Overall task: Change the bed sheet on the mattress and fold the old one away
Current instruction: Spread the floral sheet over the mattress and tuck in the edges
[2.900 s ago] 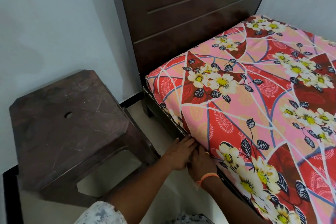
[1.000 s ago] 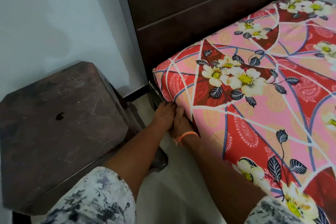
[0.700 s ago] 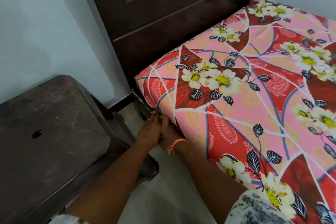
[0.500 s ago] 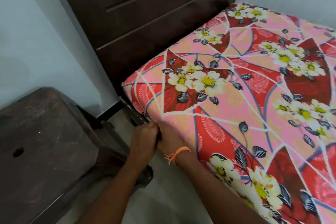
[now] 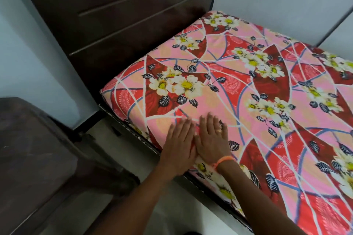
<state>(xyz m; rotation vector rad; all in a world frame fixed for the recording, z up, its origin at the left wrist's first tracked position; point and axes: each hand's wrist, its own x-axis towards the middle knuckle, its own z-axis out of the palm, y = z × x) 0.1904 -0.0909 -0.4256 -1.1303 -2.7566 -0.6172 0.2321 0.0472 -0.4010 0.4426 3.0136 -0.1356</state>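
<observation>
While the floral bed sheet [image 5: 238,89] is stretched flat over the mattress, against the dark headboard [image 5: 118,15], the left hand [image 5: 178,147] and right hand [image 5: 211,139] are laid side by side, fingers straight, nothing held, near the sheet's edge closest to the stool [image 5: 38,158].

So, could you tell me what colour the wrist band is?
Orange wrist band, on the right wrist, head view.

This is a home bedroom. A mattress under a pink and red floral cotton sheet [image 5: 238,89] sits against a dark brown wooden headboard [image 5: 114,15]. A dark brown plastic stool [image 5: 38,154] stands beside it by pale painted walls [image 5: 286,2].
</observation>
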